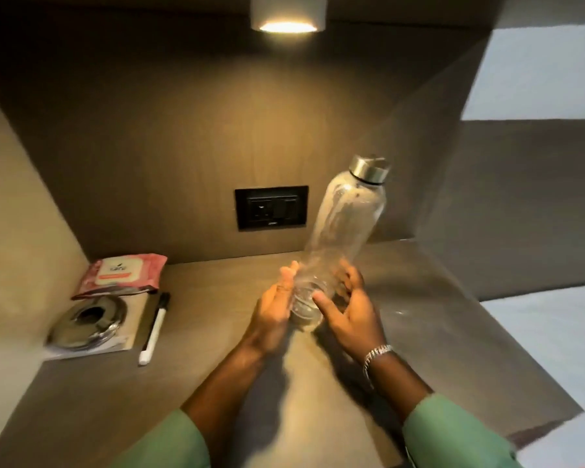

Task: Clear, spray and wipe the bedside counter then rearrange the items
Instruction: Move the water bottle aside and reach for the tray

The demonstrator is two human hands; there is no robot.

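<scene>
wipes pack (120, 275): white label, brand word too blurred to read | socket plate (271, 208): small mark at bottom edge, illegible | no other text visible

You look into a wooden niche with brown panels on the back wall (183, 136) and on the left side wall (17, 211). Above, a round white ceiling lamp (288, 13) is switched on and gives warm yellow light, brightest on the upper back panel. In the back wall sits a black socket plate (271, 207). At your right, the grey side panel (507, 204) ends, and behind it you see pale surfaces (541, 72), too blurred to identify.
</scene>
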